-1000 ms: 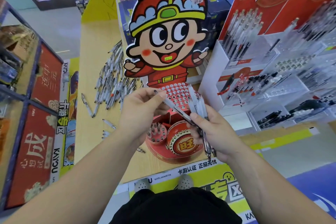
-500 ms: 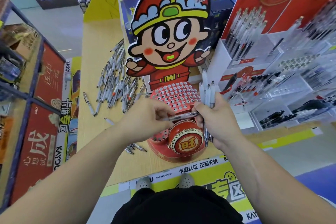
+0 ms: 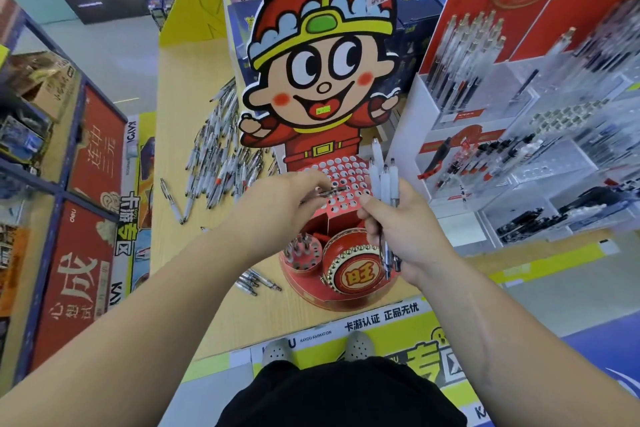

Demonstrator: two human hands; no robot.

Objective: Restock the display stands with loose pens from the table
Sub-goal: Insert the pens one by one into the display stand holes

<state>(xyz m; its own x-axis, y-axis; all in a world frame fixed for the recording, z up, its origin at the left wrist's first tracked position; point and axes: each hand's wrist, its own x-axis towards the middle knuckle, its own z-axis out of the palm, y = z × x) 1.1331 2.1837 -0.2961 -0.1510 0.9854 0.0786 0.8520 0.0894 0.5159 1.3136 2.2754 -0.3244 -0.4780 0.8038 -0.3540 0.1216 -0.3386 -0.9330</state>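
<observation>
One pen [image 3: 330, 191], pulled free of the bundle [image 3: 384, 180], now lies level over the display stand [image 3: 343, 168] holes, pinched by your left hand [image 3: 277, 204]; your right hand [image 3: 412, 232] fingers [image 3: 372, 210] clasp the rest. Slotting looks next.

Those clear racks [image 3: 585, 149] on the right are just blur, can't tell their pens apart. The left hand [image 3: 277, 204] covers most of the pen [image 3: 334, 191] it pinches, the right hand [image 3: 408, 229] hides the middle of its bundle [image 3: 382, 180], and the cartoon stand [image 3: 322, 80] has its hat cut off up top.
</observation>
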